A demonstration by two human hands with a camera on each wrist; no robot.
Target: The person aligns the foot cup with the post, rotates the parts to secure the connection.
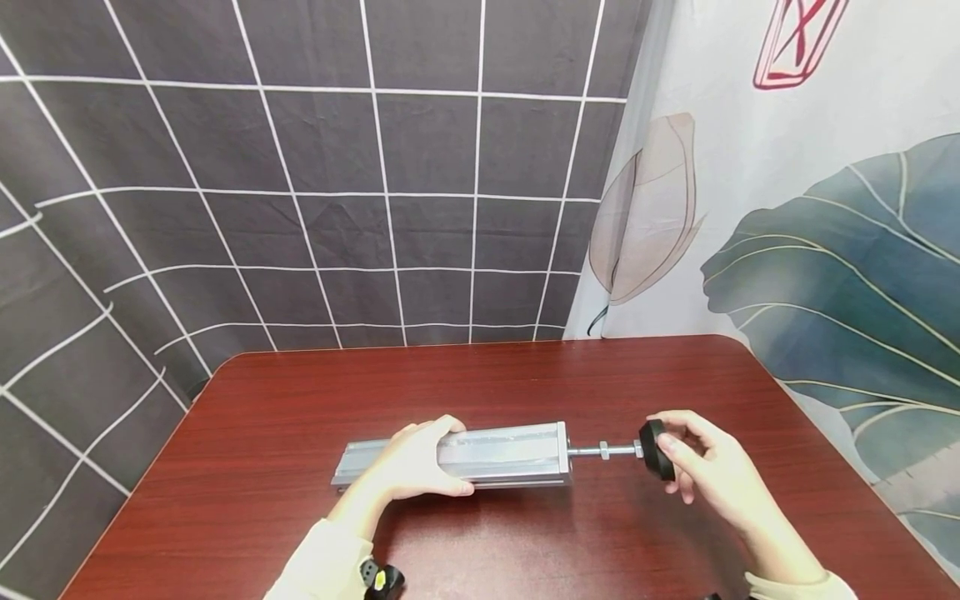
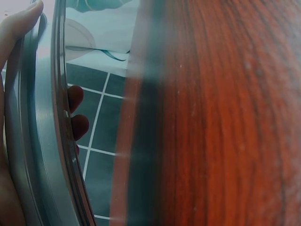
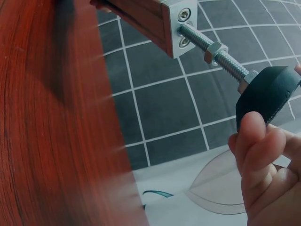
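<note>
My left hand point(image 1: 415, 465) grips a long silver aluminium profile point(image 1: 510, 454) near its middle, thumb on the near side and fingers over the far side. In the left wrist view, fingertips point(image 2: 78, 126) curl round the profile's other side. A threaded rod point(image 3: 228, 64) sticks out of the plate on the profile's right end, between two screw heads. One hex nut point(image 3: 215, 52) sits midway along the rod, another against a black levelling foot point(image 3: 268, 92) at its tip. My right hand point(image 1: 705, 467) holds this foot between thumb and fingers.
Below the hands is a dark red wooden table point(image 1: 487, 546) with rounded back corners. A grey curtain with a white grid point(image 1: 427, 150) hangs behind it, and a white leaf-patterned curtain point(image 1: 727, 167) hangs at the right. A dark wrist strap device point(image 1: 381, 579) is on my left wrist.
</note>
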